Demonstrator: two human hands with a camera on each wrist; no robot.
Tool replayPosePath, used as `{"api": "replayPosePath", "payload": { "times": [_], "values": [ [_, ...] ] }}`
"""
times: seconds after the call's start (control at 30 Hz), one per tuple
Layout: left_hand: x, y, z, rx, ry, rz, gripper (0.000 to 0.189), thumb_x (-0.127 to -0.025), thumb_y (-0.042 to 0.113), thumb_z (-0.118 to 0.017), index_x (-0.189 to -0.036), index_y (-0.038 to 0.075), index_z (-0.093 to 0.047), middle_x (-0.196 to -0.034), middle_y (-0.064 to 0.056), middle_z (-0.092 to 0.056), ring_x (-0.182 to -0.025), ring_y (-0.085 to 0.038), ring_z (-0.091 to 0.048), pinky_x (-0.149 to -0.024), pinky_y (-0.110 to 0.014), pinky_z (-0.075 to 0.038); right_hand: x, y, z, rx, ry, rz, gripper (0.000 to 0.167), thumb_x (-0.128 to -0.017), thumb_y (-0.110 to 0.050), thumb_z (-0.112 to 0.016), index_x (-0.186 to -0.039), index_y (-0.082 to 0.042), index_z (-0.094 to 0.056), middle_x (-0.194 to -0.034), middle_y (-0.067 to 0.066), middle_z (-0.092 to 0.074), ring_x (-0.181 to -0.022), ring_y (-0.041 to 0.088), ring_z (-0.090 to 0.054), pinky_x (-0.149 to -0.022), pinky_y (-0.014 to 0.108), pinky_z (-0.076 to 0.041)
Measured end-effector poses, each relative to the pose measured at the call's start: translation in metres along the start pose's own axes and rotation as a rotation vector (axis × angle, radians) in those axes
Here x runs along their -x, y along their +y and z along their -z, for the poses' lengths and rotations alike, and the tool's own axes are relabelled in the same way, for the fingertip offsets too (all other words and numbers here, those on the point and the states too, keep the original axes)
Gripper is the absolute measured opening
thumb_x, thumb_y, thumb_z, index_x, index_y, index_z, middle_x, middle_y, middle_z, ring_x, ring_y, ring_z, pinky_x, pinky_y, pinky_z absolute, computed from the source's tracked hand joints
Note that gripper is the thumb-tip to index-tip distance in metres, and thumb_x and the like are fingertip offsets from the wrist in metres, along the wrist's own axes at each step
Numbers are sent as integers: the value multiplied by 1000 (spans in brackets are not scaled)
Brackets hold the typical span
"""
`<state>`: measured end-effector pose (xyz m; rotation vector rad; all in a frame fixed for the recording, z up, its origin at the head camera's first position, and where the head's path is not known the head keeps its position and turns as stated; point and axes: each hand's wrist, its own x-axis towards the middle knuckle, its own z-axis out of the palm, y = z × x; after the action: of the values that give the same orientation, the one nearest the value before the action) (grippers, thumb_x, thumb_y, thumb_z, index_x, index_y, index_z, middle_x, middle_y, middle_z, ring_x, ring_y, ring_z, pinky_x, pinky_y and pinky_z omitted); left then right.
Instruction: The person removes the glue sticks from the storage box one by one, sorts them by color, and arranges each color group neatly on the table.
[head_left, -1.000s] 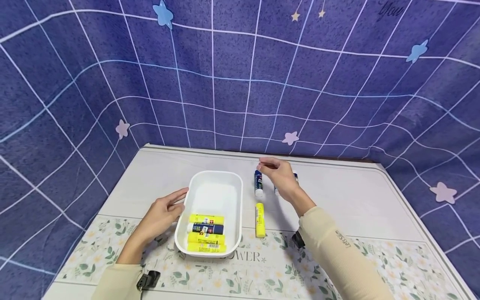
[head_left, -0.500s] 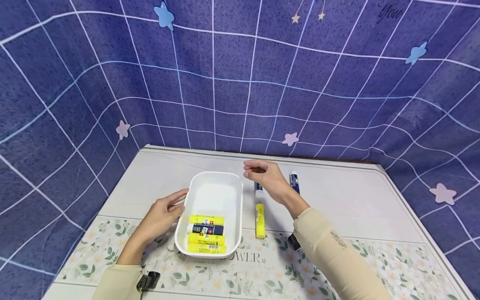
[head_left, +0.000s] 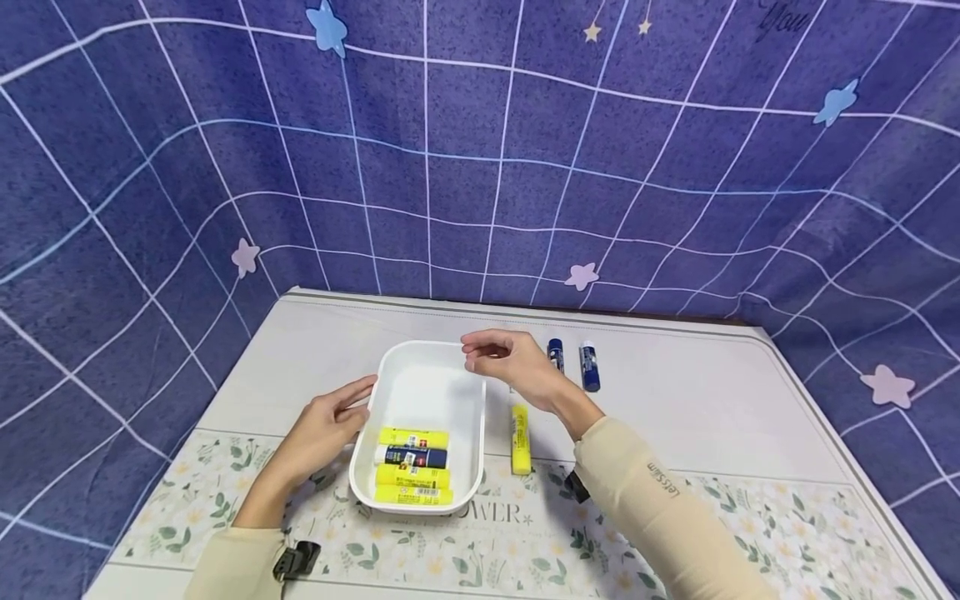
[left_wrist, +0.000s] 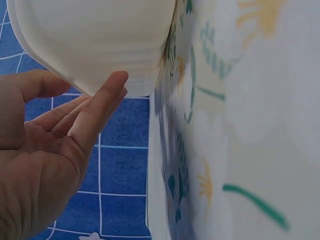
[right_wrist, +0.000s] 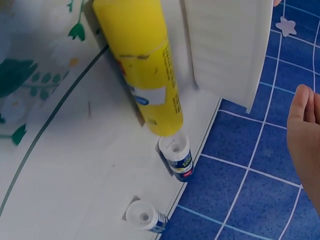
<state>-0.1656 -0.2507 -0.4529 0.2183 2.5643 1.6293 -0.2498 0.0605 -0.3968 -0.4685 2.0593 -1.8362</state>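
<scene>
My left hand (head_left: 322, 427) rests against the left side of a white plastic tray (head_left: 480, 454), its fingers mostly straight and touching the rim and outer wall. In the left wrist view, fingertips (left_wrist: 119, 77) lie along the wall of the tray. Inside the tray's near half, three yellow glue sticks (head_left: 411, 477) and a dark blue one (head_left: 416, 457) lie side by side. My right hand (head_left: 517, 367) hovers at the tray's far right rim, fingers loosely bent, with nothing seen between them. It covers a blue glue stick (right_wrist: 179, 157) that shows in the right wrist view.
A yellow glue stick (head_left: 521, 440) lies right of the tray. Two blue glue sticks, one partly behind my right hand (head_left: 555, 352) and one farther right (head_left: 590, 367), lie toward the back. A blue grid-patterned curtain (head_left: 480, 167) rises behind the white, flower-printed tabletop (head_left: 697, 392).
My right hand has moved left, from above the blue glue sticks to the tray's far right rim, uncovering the middle blue stick and covering the left one. My left hand has stayed still.
</scene>
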Motion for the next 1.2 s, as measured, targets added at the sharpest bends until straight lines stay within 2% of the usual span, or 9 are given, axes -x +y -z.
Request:
{"api": "replayPosePath", "payload": {
  "times": [0.27, 0.57, 0.8, 1.0, 1.2],
  "values": [
    [0, 1, 0, -2, 3, 4, 54, -106, 10, -52, -159, 9, -40, -156, -21, -50, -124, -36, -68, -91, -29, -64, -5, 3, -11, 35, -84, 29, 46, -93, -3, -73, -138, 4, -62, -136, 31, -61, -104, 11, -67, -98, 26, -61],
    [0, 0, 0, -11, 4, 4, 54, -106, 10, -52, -159, 9, -40, -156, -22, -50, -123, -35, -68, -90, -27, -64, -13, 12, -21, 40, -164, 0, 49, -91, -2, -75, -138, 3, -62, -138, 28, -63, -107, 11, -66, -99, 27, -60],
    [-1, 1, 1, -5, 4, 6, 54, -107, 11, -52, -159, 9, -40, -156, -21, -50, -123, -34, -69, -89, -26, -64, -18, 15, -27, 103, -226, -24, 50, -89, -6, -78, -137, 1, -64, -133, 29, -65, -104, 9, -67, -93, 22, -59],
    [-1, 1, 2, -13, 8, 10, 54, -106, 11, -53, -159, 10, -41, -156, -20, -50, -117, -30, -70, -82, -20, -63, -22, 17, -35, 134, -296, -41, 49, -90, -4, -77, -137, 2, -64, -134, 28, -64, -102, 9, -68, -95, 23, -60],
    [-1, 0, 0, 11, -5, 11, 54, -107, 11, -52, -160, 9, -40, -157, -21, -49, -123, -34, -69, -89, -27, -64, -27, 18, -42, 144, -331, -53, 47, -90, -1, -76, -135, 3, -65, -133, 27, -66, -105, 12, -69, -97, 24, -60]
  ]
}}
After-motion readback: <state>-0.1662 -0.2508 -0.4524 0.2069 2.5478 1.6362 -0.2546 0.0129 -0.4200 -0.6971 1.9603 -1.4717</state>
